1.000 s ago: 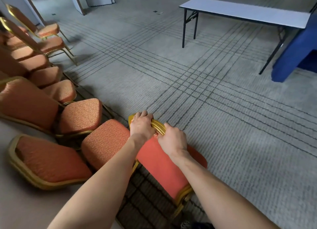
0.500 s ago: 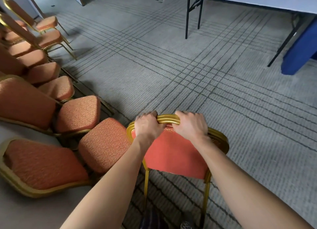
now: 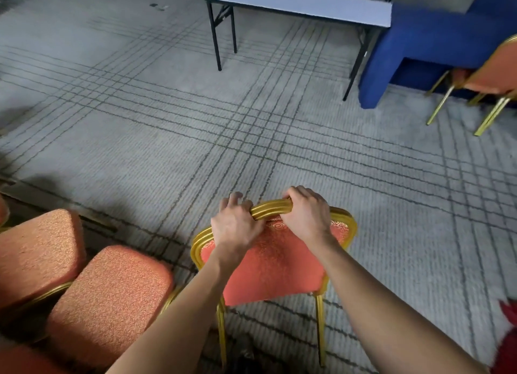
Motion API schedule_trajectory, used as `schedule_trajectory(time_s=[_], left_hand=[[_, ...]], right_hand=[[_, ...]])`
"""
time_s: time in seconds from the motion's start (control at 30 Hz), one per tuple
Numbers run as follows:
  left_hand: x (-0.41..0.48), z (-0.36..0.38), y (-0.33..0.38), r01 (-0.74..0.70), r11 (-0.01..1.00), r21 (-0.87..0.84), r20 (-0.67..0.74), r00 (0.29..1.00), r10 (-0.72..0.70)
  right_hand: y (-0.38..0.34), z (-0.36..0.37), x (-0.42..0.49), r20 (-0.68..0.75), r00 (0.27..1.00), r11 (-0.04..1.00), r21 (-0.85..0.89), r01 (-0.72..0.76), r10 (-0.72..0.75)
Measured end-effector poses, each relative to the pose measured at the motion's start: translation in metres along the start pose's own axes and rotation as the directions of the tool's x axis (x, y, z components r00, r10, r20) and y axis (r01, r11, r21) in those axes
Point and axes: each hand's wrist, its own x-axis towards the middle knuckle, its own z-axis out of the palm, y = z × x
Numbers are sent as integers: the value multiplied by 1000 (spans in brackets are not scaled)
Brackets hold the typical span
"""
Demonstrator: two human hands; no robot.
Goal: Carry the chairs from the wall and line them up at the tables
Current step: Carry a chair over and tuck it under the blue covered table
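Carry step: my left hand (image 3: 237, 228) and right hand (image 3: 306, 217), fingers (image 3: 233, 203) curled round chair (image 3: 268, 267) top rail. Next, likely: lift clear, walk to desk (image 3: 293, 5), align.

At 2 o'clock, far chair (image 3: 496, 66) cut by right edge. At 4 o'clock, red object (image 3: 507, 343) blurred, unidentifiable. Seat of gripped chair (image 3: 272, 261) hidden behind its back.

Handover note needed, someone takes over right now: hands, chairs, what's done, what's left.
The left hand and right hand both grip the top rail of the held chair, from behind its back.
It is over open carpet, well short of the white table.
The row of chairs waits at the left.
Done: one placed chair stands by the blue-draped table.
Left: the held chair and the row.
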Motion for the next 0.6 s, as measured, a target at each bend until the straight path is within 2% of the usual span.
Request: schedule_trajectory(time_s=[0.13,0.23,0.33,0.47,0.6], left_hand=[[13,1,9,-60,997,37,5,998,60],[15,-7,13,-13,997,-73,16,1000,14],[20,-16,14,31,995,-99,25,999,-28],[35,-17,21,40,997,-73,23,999,-39],[67,-17,30,88,994,-70,7,996,-87]], right_hand=[[15,-1,2,-38,992,992,-32,-119,117],[16,0,5,-55,987,986,-67,-154,150],[15,2,12,-28,979,977,-56,-203,202],[28,2,34,-6,990,987,-80,-143,143],[43,10,65,1,997,996,-25,-81,81]])
